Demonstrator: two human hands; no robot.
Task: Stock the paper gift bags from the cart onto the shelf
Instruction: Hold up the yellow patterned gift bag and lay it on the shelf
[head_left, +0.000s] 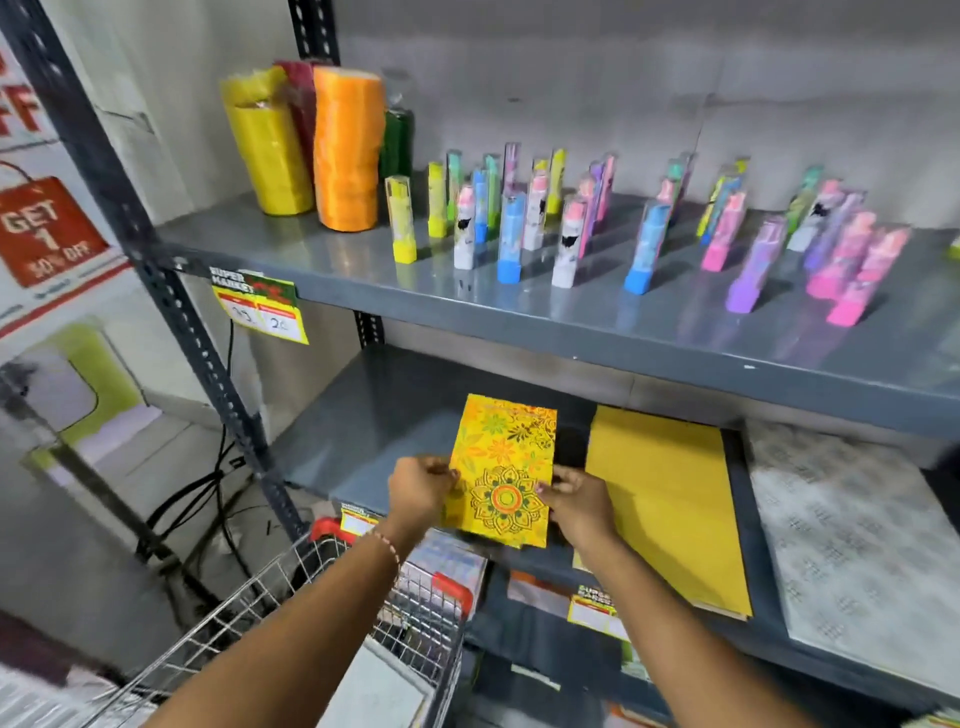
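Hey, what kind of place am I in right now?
Most likely a shop aisle being restocked: metal shelves carry price tags, a wire cart stands below, and a discount sign hangs at left.

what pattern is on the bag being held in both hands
Bright yellow gift bag with orange and green flowers and a round mandala motif near its lower end; seen clearly in the head view.

free: shelf (363, 441) left part | blocked right: yellow stack (670, 499)
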